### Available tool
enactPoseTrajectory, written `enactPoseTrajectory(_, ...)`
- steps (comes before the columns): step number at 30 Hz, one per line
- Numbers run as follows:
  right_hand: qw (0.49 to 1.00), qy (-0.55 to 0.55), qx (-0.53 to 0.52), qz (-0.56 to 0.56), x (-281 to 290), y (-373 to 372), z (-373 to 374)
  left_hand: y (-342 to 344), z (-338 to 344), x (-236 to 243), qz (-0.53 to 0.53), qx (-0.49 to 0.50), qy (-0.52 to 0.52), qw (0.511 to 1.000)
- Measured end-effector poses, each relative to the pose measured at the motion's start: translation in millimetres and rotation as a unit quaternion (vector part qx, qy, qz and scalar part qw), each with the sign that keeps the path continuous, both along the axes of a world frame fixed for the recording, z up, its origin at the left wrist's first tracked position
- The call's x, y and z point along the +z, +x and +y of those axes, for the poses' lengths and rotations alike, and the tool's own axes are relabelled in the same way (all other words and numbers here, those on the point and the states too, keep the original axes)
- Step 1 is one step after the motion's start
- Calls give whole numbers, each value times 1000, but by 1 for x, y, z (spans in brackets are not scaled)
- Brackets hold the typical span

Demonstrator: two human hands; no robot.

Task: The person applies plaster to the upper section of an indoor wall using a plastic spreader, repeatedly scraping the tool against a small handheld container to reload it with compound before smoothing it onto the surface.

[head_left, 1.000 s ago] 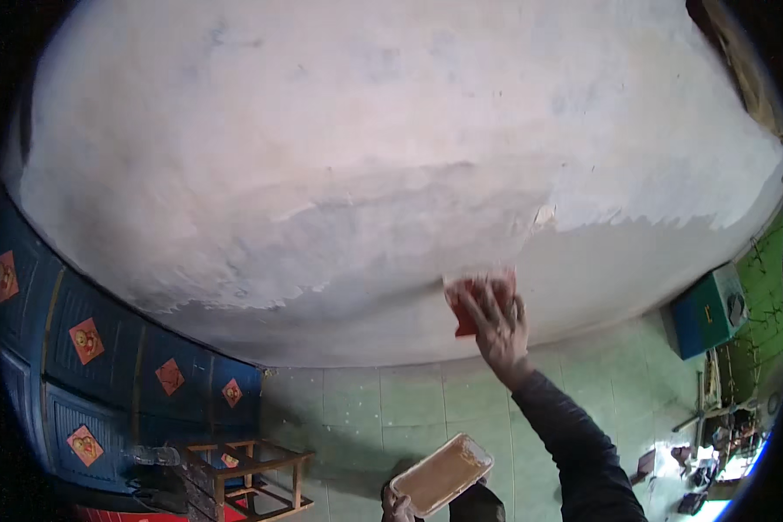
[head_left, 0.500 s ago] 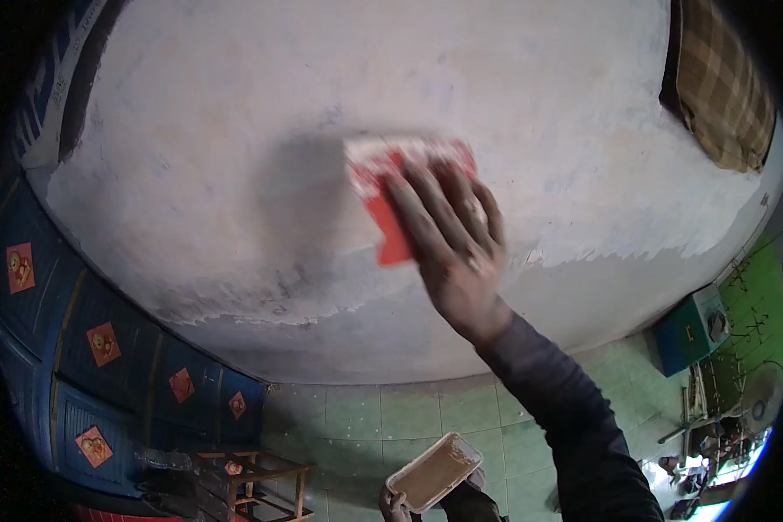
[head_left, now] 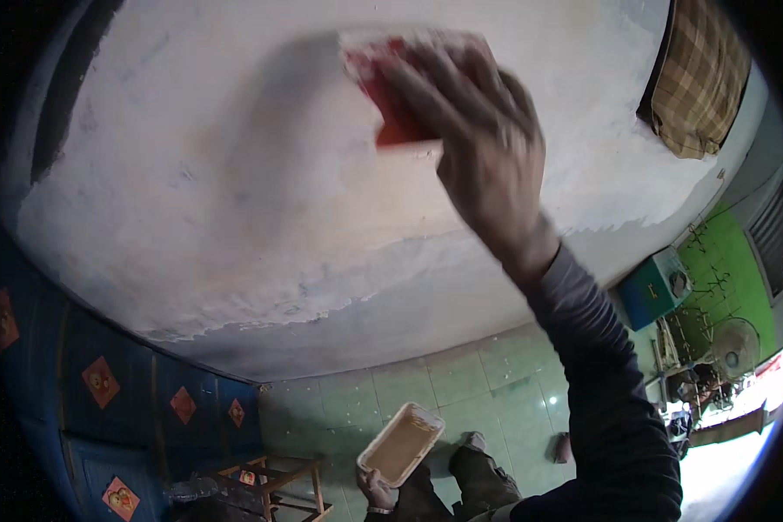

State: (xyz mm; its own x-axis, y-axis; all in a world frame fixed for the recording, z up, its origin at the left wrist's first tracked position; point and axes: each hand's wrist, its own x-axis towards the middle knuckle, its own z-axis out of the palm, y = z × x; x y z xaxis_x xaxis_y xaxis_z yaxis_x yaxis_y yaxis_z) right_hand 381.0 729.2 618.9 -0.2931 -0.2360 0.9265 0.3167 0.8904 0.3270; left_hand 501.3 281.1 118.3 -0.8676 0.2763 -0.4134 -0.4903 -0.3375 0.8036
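My right hand (head_left: 487,148) is raised high, fingers spread flat over a red trowel pad (head_left: 391,87) and pressing it against the pale plastered wall (head_left: 235,200); the pad sits under my fingertips, its upper edge smeared white and blurred. My dark sleeve (head_left: 609,391) runs down from the wrist toward the lower edge. Around the hand the wall looks smooth and damp; below the hand a ragged line separates it from a greyer, rougher band of wall.

Far below, my left hand (head_left: 376,489) is closed around the near end of a rectangular tray (head_left: 402,442) with a pale rim and tan filling, held tilted over the green tiled floor (head_left: 496,374). Just right of that hand are my knees and a shoe.

Left of the tray stands a small wooden stool (head_left: 274,487) against blue panels with red diamond patches (head_left: 100,383). Right of my raised arm a checked cloth (head_left: 700,78) hangs, and lower down sit a blue box (head_left: 652,287) and a fan (head_left: 731,344).
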Motion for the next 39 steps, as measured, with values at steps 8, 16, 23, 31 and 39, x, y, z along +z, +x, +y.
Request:
enactPoseTrajectory(8,981,-142,-8,-131,-64,-6,-28,-18,-22,1,-18,-21,-74,997)
enactPoseTrajectory(16,929,-277,-55,-238,-256,22,-41,7,-56,-77,-120,-18,-247,961)
enactPoseTrajectory(23,896,-355,-17,-265,-399,75,-19,5,-66,-88,-151,-15,-188,970)
enactPoseTrajectory(31,943,-312,-118,-22,-411,110,117,19,-33,-62,-120,-31,-166,978)
enactPoseTrajectory(39,938,-302,-1,-171,-375,133,18,20,-30,-31,-84,-52,-123,987)
